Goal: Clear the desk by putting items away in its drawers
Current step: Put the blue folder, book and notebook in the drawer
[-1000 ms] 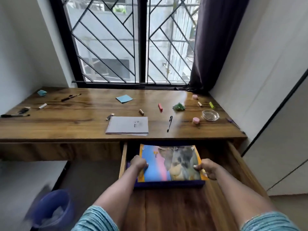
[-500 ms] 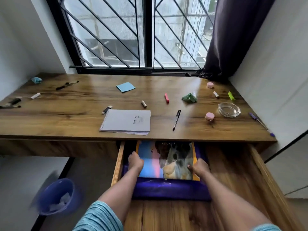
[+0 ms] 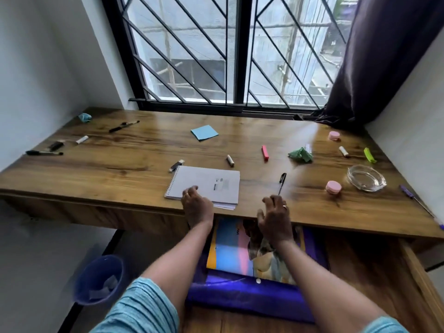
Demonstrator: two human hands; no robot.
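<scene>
1. Currently, left hand (image 3: 197, 207): fingers relaxed, tips touching white spiral notebook (image 3: 209, 183).
2. Right hand (image 3: 274, 219): fingers spread, gripping nothing; black pen (image 3: 281, 183) just beyond fingertips.
3. Colourful picture book (image 3: 228, 246) lies in open wooden drawer (image 3: 360, 272), below both wrists.

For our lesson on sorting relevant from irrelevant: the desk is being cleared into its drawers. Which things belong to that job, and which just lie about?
Job: notepad, black pen, sticky notes, open drawer, left hand, right hand.
Lying about: blue bin, curtain.

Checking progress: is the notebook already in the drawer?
No, the notebook lies on the desk, the left hand at its near edge.
</scene>
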